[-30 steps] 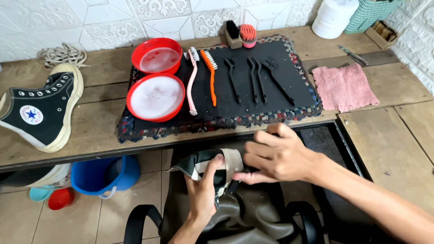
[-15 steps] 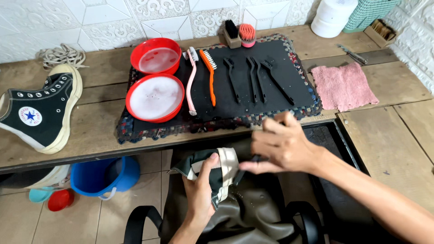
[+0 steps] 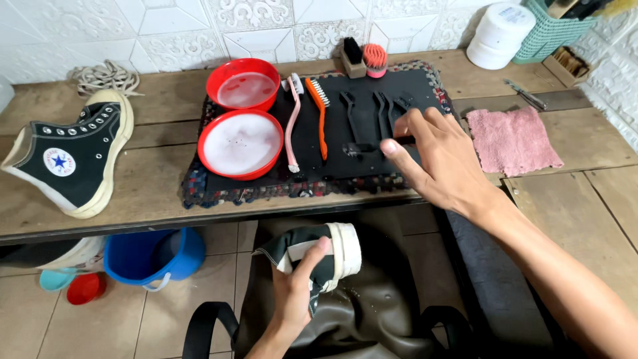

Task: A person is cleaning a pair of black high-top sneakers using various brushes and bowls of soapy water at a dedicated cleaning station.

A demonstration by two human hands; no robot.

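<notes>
Left hand: my left hand (image 3: 300, 287) clamps the dark sneaker (image 3: 312, 256) over my lap, lower centre, toe toward me for cleaning.
Right hand: my right hand (image 3: 438, 156), fingers spread, touches a black brush (image 3: 372, 143) on the mat (image 3: 372, 169).
Around: red bowls (image 3: 240, 143) left of the brushes, pink cloth (image 3: 513, 139) right; nothing blocks my reach.

Left hand (image 3: 296, 292) gripping dark sneaker (image 3: 319, 256), right hand (image 3: 442, 156) on black brush (image 3: 372, 145), mat (image 3: 312, 179)

Shoe-cleaning workbench (image 3: 166, 186): brushes (image 3: 319, 116), soapy bowls (image 3: 240, 143), sneaker (image 3: 70, 156)
</notes>
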